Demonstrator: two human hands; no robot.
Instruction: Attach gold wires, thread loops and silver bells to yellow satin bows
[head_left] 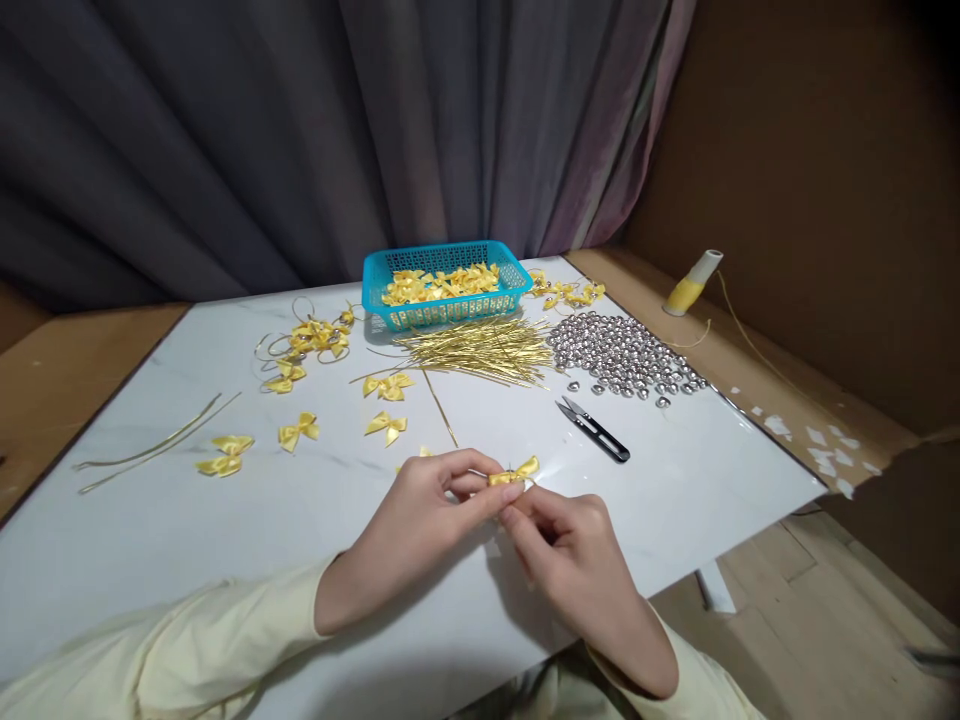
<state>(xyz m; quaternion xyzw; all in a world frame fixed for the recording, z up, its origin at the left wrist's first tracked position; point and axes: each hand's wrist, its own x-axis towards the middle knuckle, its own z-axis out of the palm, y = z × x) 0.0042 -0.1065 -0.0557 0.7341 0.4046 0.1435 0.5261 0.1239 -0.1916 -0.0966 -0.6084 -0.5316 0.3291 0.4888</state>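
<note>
Between both hands, a small yellow ribbon bow point(514, 472) is pinched: left hand point(420, 520) and right hand point(577, 565) grip it by fingertips above the white table point(675, 500); it looks light, soft, crushable, best held at its knot, scissors point(594, 429) nearby

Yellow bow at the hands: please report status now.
Left hand and right hand both pinch yellow bow above white table. Snips beyond, apart. Nothing blocking.

Bare hands, left point(420, 525) and right point(577, 565), no rings or watch visible. Pale yellow long sleeves point(225, 630), loose, soft cloth, ending at wrists.
</note>
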